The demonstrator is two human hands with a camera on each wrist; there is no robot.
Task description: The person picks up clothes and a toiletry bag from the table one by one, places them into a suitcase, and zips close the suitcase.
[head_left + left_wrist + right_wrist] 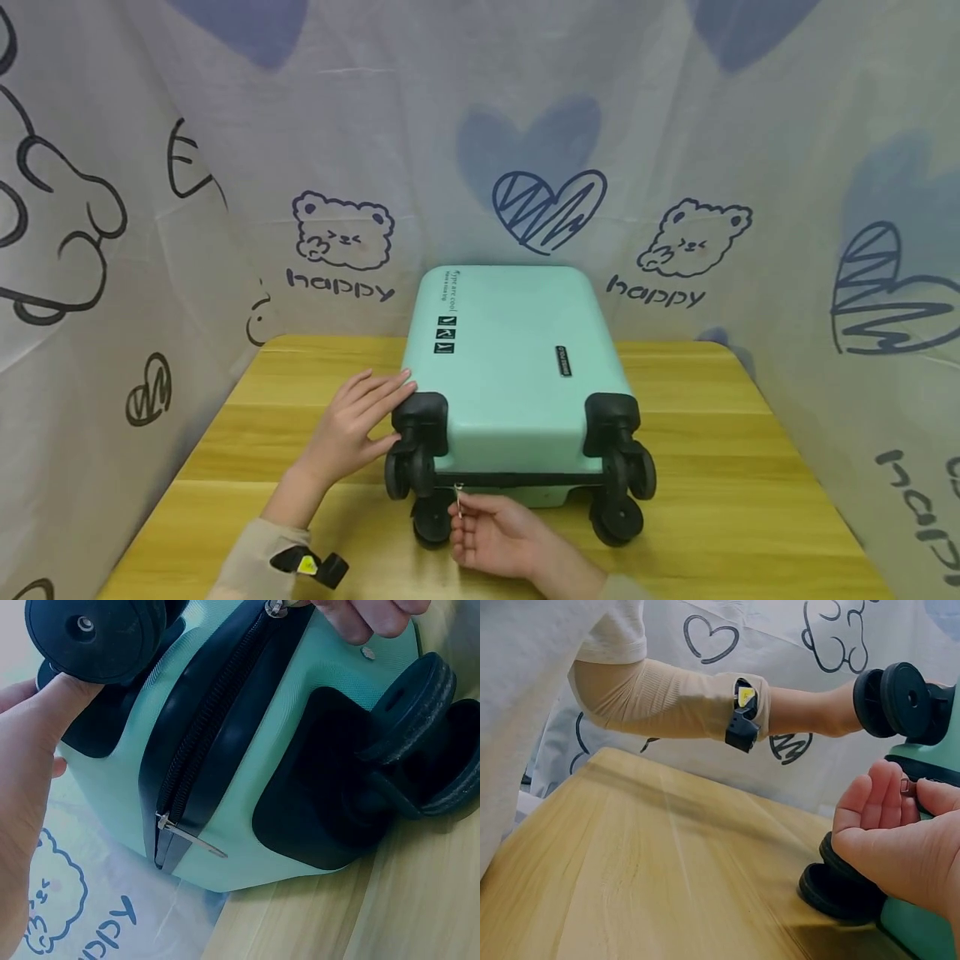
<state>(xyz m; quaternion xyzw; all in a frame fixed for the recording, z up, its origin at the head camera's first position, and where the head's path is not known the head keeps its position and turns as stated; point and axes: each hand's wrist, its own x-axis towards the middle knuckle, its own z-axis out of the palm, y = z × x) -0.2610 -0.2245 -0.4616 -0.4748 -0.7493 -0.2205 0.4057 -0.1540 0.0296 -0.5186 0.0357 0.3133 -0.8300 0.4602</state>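
A mint-green hard-shell suitcase [517,333] lies flat on the table, its wheeled end facing me. My right hand [498,533] pinches a metal zipper pull [460,502] between thumb and fingers, at the black zipper strip [525,480] along that end. My left hand [363,417] rests against the suitcase's left side beside the upper left wheel [410,471], fingers extended and thumb at the wheel. In the left wrist view, a second zipper pull [195,838] hangs loose near the corner, and the zipper teeth [217,712] run between the two pulls.
Black double wheels [618,517] stick out toward me at the suitcase's corners. The wooden table [720,467] extends on both sides of it. A white curtain [450,125] printed with hearts and bears hangs close behind the suitcase and along both sides.
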